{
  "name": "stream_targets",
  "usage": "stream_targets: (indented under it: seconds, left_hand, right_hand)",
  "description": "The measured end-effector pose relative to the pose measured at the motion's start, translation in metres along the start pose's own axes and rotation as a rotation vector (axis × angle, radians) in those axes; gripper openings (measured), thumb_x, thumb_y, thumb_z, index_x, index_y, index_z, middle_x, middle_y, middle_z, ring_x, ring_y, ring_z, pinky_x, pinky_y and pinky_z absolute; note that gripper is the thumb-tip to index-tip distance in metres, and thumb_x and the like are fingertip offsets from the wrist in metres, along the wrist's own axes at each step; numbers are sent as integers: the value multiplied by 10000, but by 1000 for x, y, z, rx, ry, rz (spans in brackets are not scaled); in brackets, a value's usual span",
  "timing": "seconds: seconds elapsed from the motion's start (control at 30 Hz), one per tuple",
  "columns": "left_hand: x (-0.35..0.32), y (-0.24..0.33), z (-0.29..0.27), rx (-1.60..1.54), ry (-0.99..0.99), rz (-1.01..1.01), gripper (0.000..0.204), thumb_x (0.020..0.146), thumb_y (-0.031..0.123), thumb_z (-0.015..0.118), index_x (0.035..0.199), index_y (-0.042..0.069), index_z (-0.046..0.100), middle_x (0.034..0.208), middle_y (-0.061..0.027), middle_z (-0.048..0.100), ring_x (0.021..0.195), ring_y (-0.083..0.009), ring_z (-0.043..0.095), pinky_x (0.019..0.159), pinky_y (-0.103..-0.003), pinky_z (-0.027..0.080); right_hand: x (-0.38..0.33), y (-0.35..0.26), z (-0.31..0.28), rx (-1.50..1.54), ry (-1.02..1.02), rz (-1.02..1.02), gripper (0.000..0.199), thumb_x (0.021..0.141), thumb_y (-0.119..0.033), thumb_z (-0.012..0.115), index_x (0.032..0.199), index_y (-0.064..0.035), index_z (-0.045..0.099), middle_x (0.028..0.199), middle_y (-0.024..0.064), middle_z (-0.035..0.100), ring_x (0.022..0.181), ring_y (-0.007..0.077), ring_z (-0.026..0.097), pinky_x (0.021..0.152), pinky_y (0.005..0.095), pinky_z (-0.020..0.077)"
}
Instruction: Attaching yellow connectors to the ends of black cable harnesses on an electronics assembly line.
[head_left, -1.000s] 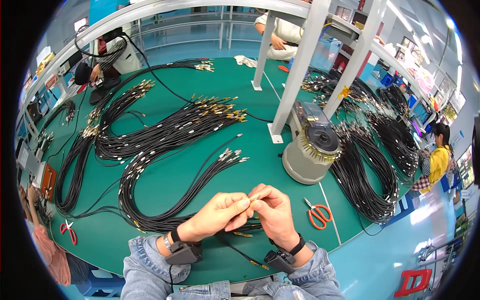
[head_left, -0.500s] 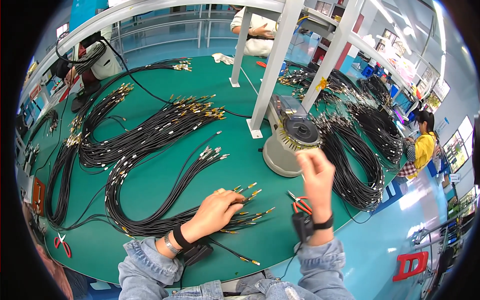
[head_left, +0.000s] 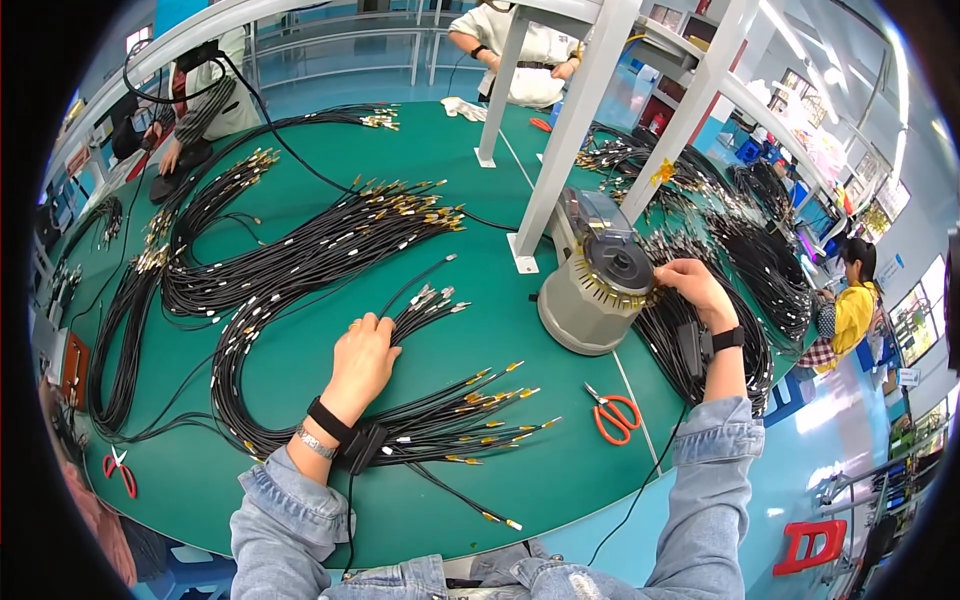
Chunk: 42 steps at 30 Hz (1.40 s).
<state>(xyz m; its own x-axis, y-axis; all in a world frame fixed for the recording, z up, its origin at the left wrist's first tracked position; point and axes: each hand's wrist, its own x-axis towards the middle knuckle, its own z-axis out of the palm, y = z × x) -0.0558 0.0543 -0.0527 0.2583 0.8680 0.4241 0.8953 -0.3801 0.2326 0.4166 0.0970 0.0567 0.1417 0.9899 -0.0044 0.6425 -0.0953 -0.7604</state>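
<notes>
My left hand [head_left: 362, 368] is curled over a bundle of black cables [head_left: 425, 318] with silver-coloured ends; its fingertips are partly hidden. Under and right of that wrist, more black cables [head_left: 460, 408] fan out, tipped with yellow sleeves and metal ends. My right hand [head_left: 697, 288] pinches at the right rim of a grey, round-topped machine [head_left: 585, 318]. Small yellow tabs [head_left: 592, 287] ring this rim, around a dark disc. Whatever lies between the right fingertips is too small to make out. Red-handled scissors [head_left: 612, 414] lie open in front of the machine.
Large cable bundles [head_left: 310, 250] cover the left of the green table [head_left: 570, 480]. More cable coils [head_left: 750, 260] lie at the right. White metal posts [head_left: 575, 120] rise behind the machine. Smaller red scissors [head_left: 120, 472] lie near the left edge. Other people stand around the table.
My left hand has moved up and left, from the yellow-tipped cables to the silver-ended ones. My right hand has moved right, from in front of the machine to its rim.
</notes>
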Motion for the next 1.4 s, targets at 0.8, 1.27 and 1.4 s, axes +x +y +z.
stream_targets:
  seconds: [0.8,1.27,1.4]
  left_hand:
    - [7,-20,5,-262,-11,-180,177,739,74,678,846,4,557,762,-126,609,679,-283,595,620,-373,479]
    - [19,76,-56,-1109,-123,-159,203,859,101,611,1033,-4,592,746,-15,587,616,-27,495,513,-191,398]
    - [17,99,-82,-900,-188,-65,174,849,101,633,987,-3,625,756,-15,590,593,-32,481,494,-199,388]
  right_hand:
    - [-138,-111,110,779,-60,-314,62,865,-32,532,807,-11,531,839,51,535,810,133,488,784,255,376]
    - [-168,-116,202,1172,-176,-144,56,867,-55,572,859,-1,557,888,61,543,845,133,493,813,277,388]
    - [-170,-120,202,1204,-91,-207,49,866,-44,575,864,0,552,889,54,532,849,131,488,823,281,390]
